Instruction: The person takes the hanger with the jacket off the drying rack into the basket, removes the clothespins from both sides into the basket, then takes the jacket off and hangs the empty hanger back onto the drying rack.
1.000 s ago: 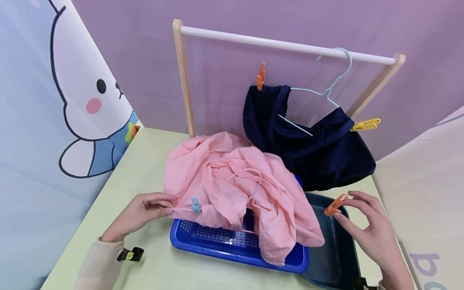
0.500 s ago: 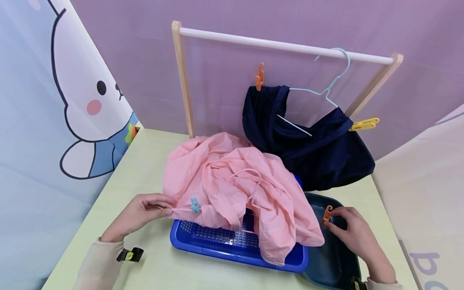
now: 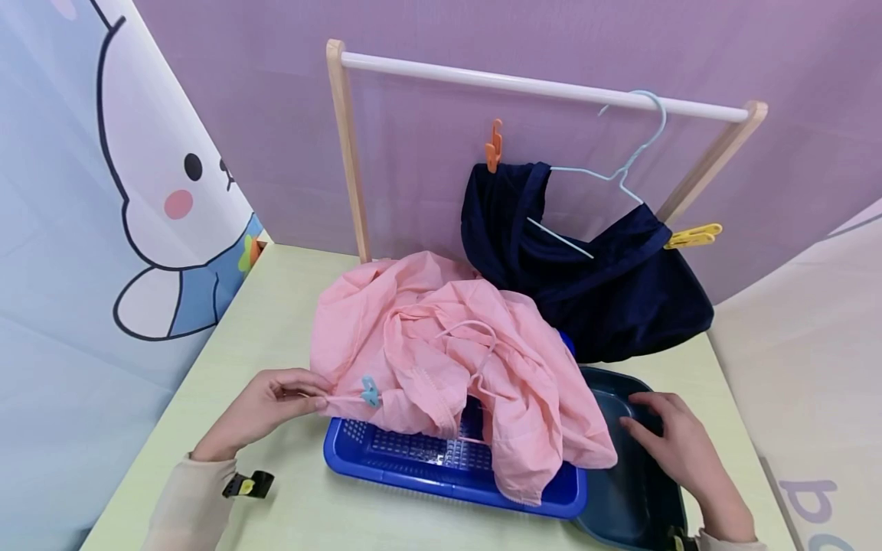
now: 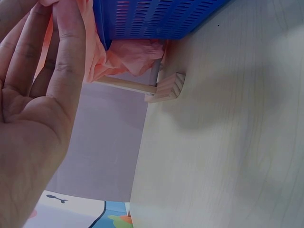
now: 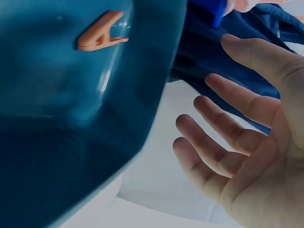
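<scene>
A pink garment (image 3: 427,306) lies bunched over a blue perforated basket (image 3: 420,482). My left hand (image 3: 279,398) pinches the garment's left edge between thumb and fingers. Close to those fingers, a light blue clothespin (image 3: 370,391) is clipped on the cloth. My right hand (image 3: 678,444) hovers above a dark teal tray (image 3: 623,501), fingers spread and holding nothing. In the right wrist view, an orange clothespin (image 5: 92,40) lies inside that tray, apart from the hand; the head view does not show it.
Behind the basket stands a rack (image 3: 551,84) with wooden sides. A navy garment (image 3: 599,298) hangs there on a light blue hanger (image 3: 634,157), with an orange clothespin (image 3: 494,147) and a yellow clothespin (image 3: 692,236) on it. Fabric walls enclose the table (image 3: 303,505).
My right hand has lowered toward the tray and let go of the orange clothespin, which now lies in it. The left hand keeps its pinch on the pink garment.
</scene>
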### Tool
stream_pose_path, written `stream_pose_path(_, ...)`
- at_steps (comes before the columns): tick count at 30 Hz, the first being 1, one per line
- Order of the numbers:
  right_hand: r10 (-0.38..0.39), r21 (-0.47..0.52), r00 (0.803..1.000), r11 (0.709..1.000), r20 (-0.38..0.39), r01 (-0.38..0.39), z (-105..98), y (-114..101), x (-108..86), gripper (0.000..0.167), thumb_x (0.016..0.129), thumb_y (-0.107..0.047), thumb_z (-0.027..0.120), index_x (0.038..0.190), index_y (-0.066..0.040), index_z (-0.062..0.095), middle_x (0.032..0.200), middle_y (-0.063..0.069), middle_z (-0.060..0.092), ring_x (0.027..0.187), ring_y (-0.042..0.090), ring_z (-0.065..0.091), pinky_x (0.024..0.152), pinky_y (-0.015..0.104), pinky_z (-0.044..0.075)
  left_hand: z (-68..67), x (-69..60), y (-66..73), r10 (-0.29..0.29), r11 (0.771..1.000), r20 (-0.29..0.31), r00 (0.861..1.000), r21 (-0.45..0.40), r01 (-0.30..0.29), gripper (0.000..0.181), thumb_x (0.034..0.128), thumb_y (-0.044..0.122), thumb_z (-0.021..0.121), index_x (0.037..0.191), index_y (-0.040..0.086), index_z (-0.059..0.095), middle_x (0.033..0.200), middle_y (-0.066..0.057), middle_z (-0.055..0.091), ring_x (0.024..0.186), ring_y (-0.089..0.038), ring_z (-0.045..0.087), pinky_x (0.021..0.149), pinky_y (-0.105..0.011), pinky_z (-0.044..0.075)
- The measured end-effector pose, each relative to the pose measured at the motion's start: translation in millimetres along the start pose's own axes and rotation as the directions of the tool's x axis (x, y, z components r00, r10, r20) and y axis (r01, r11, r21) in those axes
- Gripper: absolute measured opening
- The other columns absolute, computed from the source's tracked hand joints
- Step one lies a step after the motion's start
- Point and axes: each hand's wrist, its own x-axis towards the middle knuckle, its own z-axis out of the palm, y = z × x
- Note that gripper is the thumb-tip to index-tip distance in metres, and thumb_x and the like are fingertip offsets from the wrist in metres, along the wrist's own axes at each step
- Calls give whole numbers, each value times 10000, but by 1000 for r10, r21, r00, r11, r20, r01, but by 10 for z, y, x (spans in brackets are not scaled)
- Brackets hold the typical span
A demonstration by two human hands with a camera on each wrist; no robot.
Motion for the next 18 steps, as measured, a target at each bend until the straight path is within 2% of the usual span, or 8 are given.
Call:
stream_pose_path(3, -11, 9, 1000, 1000, -24, 12, -80, -114, -3, 391, 841, -162, 814, 1174, -24, 662, 1139, 202, 596, 985, 362, 577, 770, 440, 454, 0, 1, -4, -4, 1000, -1, 1000, 1, 4, 230, 917, 55, 724, 1139, -3, 710, 977, -104, 745, 869, -231, 723, 742, -378, 604)
stream_pose_path(5, -29, 27, 998, 999, -51, 30, -156, -248, 1, 402, 843, -152, 812, 1195, -37, 656, 1168, 190, 589, 1021, 360, 560, 802, 452, 450, 1, 1, -4, -8, 1000, -2, 1000, 1, 8, 231, 916, 59, 726, 1138, -1, 711, 978, -103, 746, 871, -231, 723, 744, -388, 604)
stream_pose_path(8, -73, 48, 992, 996, -100, 78, -289, -528, 10, 420, 833, -133, 820, 1216, -69, 658, 1213, 150, 583, 1083, 336, 531, 972, 315, 429, 3, 1, -2, -13, 1000, -1, 1000, -1, 13, 233, 916, 65, 727, 1139, -1, 711, 980, -106, 745, 874, -236, 723, 748, -400, 603)
stream_pose_path(10, -127, 62, 983, 989, -130, 136, -385, -749, 23, 448, 808, -104, 835, 1221, -84, 662, 1231, 122, 582, 1122, 310, 514, 1060, 190, 339, 4, 1, -2, -17, 1000, 0, 1000, -6, 17, 234, 917, 66, 727, 1140, -3, 710, 982, -109, 745, 875, -241, 724, 752, -406, 603)
stream_pose_path(11, -158, 64, 977, 984, -141, 169, -429, -864, 30, 457, 802, -104, 841, 1223, -92, 665, 1240, 107, 583, 1127, 290, 509, 1049, 109, 286, 4, 1, -2, -19, 1000, 1, 1000, -9, 19, 234, 917, 67, 727, 1140, -4, 709, 982, -110, 745, 875, -243, 724, 753, -408, 603)
stream_pose_path(12, -199, 74, 967, 974, -156, 213, -467, -972, 43, 441, 814, -131, 838, 1219, -92, 669, 1246, 96, 586, 1130, 274, 507, 1021, 50, 238, 4, 2, -3, -20, 1000, 1, 1000, -10, 20, 235, 918, 66, 726, 1140, -5, 708, 982, -111, 744, 875, -246, 725, 754, -411, 603)
stream_pose_path(15, -319, 111, 932, 934, -175, 340, -555, -1313, 99, 385, 921, -322, 751, 1205, -74, 673, 1270, 98, 583, 1160, 247, 491, 1054, 91, 274, 1, 3, -4, -20, 1000, -1, 1000, -14, 20, 233, 918, 63, 725, 1139, -9, 707, 980, -114, 744, 873, -254, 726, 756, -421, 602)
stream_pose_path(18, -440, 161, 874, 866, -207, 474, -564, -1650, 184, 465, 995, -476, 590, 1179, -59, 682, 1267, 121, 588, 1169, 257, 497, 1070, 160, 321, -4, 4, 1, -19, 1000, -1, 1000, -10, 19, 233, 918, 64, 725, 1139, -7, 708, 982, -111, 744, 874, -253, 725, 757, -421, 602)
